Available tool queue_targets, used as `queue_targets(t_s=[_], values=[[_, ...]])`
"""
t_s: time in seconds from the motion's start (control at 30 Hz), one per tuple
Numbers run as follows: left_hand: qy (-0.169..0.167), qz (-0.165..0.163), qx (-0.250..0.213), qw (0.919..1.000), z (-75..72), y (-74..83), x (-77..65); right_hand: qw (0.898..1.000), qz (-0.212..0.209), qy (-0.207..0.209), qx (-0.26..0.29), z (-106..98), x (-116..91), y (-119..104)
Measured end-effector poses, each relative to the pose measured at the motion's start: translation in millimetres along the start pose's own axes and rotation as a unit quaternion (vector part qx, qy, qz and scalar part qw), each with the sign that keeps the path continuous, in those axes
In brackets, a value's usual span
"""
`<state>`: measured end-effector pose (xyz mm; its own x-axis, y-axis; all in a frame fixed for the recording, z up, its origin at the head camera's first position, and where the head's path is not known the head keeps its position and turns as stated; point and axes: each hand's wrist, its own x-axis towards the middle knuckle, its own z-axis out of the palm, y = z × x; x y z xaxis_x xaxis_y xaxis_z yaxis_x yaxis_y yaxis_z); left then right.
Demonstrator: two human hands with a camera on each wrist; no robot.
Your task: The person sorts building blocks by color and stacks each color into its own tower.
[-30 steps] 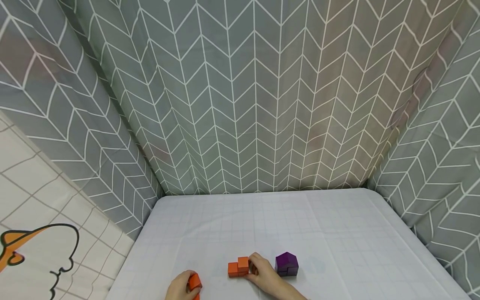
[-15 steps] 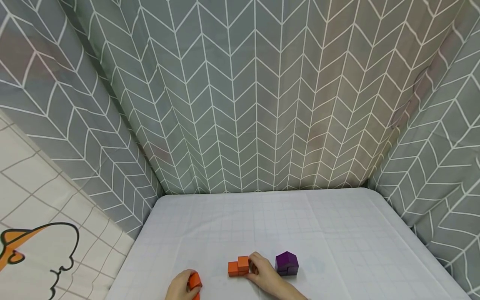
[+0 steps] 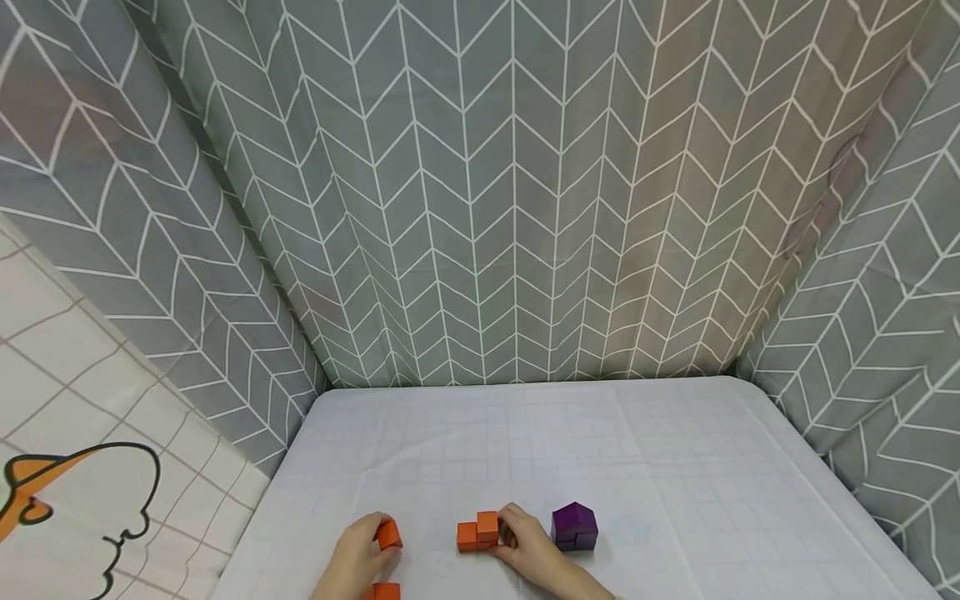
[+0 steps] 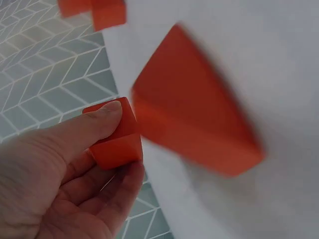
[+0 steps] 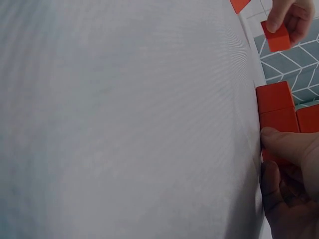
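Note:
My left hand [image 3: 356, 552] pinches a small orange block [image 4: 118, 144] between thumb and fingertips, with a gap between it and the table in the right wrist view. Another orange block [image 3: 387, 591] lies on the table close below it, large and blurred in the left wrist view. To the right, my right hand [image 3: 529, 546] holds the right side of a stepped group of orange blocks [image 3: 477, 533], with one block raised at the right end. In the right wrist view its thumb lies against a lower block [image 5: 279, 122] and the fingers curl below; part of the group is hidden by the hand.
A purple block shape with a peaked top [image 3: 574, 527] stands just right of my right hand. The white-covered table [image 3: 525, 442] reaches back to a grey patterned curtain [image 3: 480, 208], with curtains on both sides too.
My left hand has moved slightly forward with one orange block, away from the orange block that now lies behind at the frame's lower edge. My right hand and its blocks stay put.

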<state>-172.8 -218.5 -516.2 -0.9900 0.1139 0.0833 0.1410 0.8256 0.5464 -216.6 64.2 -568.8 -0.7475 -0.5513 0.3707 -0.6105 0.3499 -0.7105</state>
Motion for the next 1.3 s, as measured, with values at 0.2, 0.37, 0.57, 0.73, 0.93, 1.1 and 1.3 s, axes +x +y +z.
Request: queue_targets(t_s=[0.2,0.37,0.57,0.73,0.93,1.1,1.3], values=[[0.076,0.037,0.051,0.9951,-14.5,8.6,8.7,1.000,-0.007,0.004,-0.001,-0.7,0.1,-1.2],[0.136,0.085,0.060,0.9852,-25.9,15.0,17.8,1.000,-0.011,0.006,0.001,-1.5,0.3,-2.2],[0.161,0.122,0.048,0.9782,-29.2,30.8,29.5,1.000,-0.008,0.010,-0.004,-2.0,0.4,-1.7],[0.133,0.117,0.039,0.9835,-21.8,47.5,36.4,1.000,0.002,0.002,0.000,-2.0,0.3,-1.9],[0.092,0.138,0.032,0.9857,-5.6,60.9,40.3,1.000,0.001,0.000,0.003,-1.4,-0.1,-1.9],[0.050,0.151,0.014,0.9872,8.7,64.5,41.4,1.000,-0.004,0.008,-0.004,-0.7,0.5,-1.3],[0.015,0.168,-0.006,0.9857,26.1,60.9,39.2,1.000,-0.003,0.008,0.000,-0.6,0.1,-1.7]])
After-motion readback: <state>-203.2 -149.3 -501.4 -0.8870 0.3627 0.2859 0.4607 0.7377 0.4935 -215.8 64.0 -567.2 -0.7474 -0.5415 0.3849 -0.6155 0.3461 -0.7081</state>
